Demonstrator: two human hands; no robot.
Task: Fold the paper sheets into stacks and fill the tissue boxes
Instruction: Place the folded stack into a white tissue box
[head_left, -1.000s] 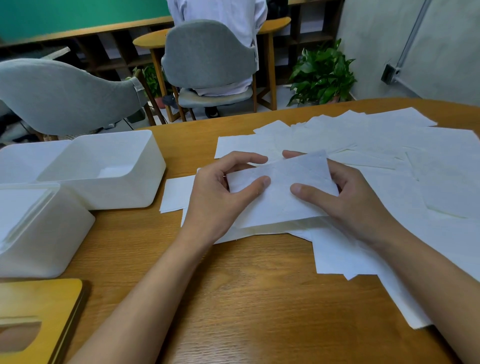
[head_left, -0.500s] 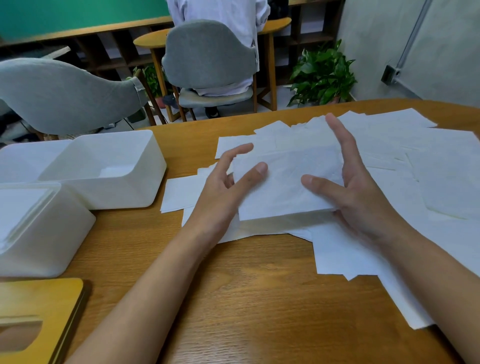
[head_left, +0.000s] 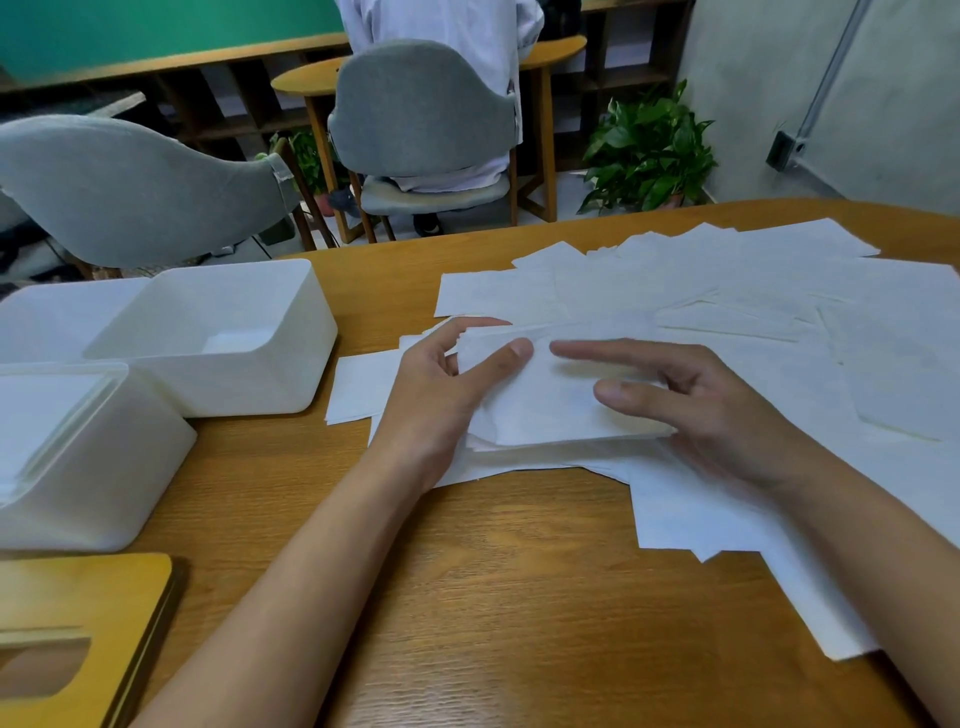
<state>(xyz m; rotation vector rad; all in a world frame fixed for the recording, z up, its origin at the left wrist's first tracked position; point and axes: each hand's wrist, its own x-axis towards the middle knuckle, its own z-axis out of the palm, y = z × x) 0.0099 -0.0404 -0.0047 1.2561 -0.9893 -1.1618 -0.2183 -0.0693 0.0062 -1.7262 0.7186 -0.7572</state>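
Note:
A small stack of folded white paper (head_left: 550, 410) lies on the wooden table in front of me. My left hand (head_left: 441, 395) holds its left end, thumb on top and fingers curled behind the edge. My right hand (head_left: 691, 405) lies over the right end with fingers stretched out and flat on the top sheet. Several loose white sheets (head_left: 753, 301) spread across the table to the right and behind. An open white tissue box (head_left: 291, 379) stands at the left, with a little paper inside. A second white box (head_left: 104, 493) nearer me holds a stack of paper.
A wooden lid with a slot (head_left: 78, 629) lies at the front left corner. Two grey chairs (head_left: 421, 109) and a seated person are behind the table, with a potted plant (head_left: 649, 150) at the back right. Bare wood (head_left: 493, 597) shows between my arms.
My right hand, raised with fingers up half a second ago, has come down flat onto the folded stack. The top sheet now lies folded under both hands. My left hand kept its hold.

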